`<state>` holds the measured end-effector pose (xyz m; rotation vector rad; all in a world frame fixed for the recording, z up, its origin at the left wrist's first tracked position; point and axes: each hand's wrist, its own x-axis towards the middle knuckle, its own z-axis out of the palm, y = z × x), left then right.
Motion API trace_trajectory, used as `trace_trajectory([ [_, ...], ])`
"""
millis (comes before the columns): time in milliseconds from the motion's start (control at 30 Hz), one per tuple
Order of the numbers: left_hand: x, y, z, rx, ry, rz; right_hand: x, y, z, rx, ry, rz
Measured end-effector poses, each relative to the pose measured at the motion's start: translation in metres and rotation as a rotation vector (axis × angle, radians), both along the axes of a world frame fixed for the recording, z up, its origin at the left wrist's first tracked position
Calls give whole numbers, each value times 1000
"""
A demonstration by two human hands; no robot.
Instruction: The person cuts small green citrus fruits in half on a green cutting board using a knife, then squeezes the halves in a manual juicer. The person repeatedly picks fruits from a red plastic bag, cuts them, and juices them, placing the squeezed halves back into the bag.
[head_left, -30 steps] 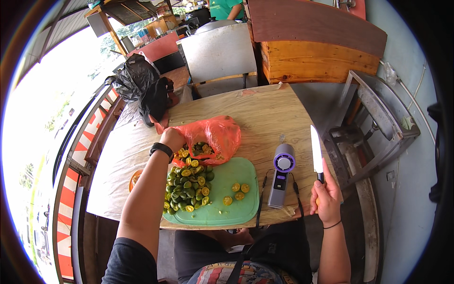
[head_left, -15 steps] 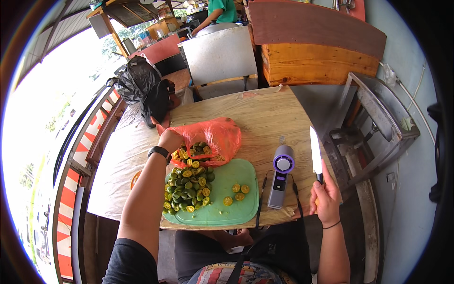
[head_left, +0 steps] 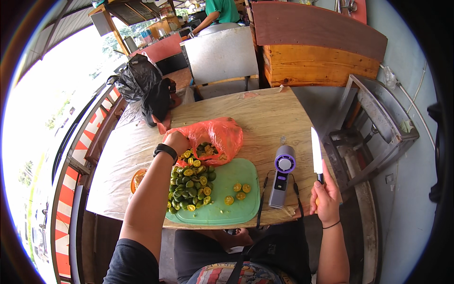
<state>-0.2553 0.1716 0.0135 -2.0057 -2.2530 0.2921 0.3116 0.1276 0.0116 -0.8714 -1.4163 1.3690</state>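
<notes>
My right hand (head_left: pixel 326 195) grips a kitchen knife (head_left: pixel 317 154) by its handle, blade pointing up and away, beside the table's right edge. At the mouth of a red plastic bag (head_left: pixel 221 137) is my left hand (head_left: pixel 177 142), with its fingers hidden against or inside the bag. Cut calamansi (head_left: pixel 206 150) show in the bag's opening. Just below lies a heap of small green calamansi (head_left: pixel 188 187), several of them cut to show yellow-orange flesh, on a green cutting board (head_left: pixel 236 215). Apart from the heap, several cut halves (head_left: pixel 241 188) sit on the board's right side.
A grey handheld fan (head_left: pixel 280 184) with a purple ring and a black strap lies right of the board. An orange-rimmed container (head_left: pixel 138 179) is partly behind my left forearm. Black plastic bags (head_left: pixel 142 87) occupy the far left corner. A person in green (head_left: pixel 221 12) stands beyond the table.
My left hand has moved slightly right and deeper into the bag's mouth. More of the orange-rimmed container shows. My right hand with the knife has stayed nearly still.
</notes>
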Motion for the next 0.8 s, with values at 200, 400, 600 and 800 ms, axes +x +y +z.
trace_trajectory([
  [200,5,-2,11,-11,-87,-14,-1,0,0,6,5,2],
  [400,0,-12,20,261,-470,329,0,0,1,-1,0,5],
  [600,-1,-3,5,428,-445,124,0,0,1,-1,-5,8],
  [800,2,10,14,142,-211,53,1,1,-1,0,-6,13],
])
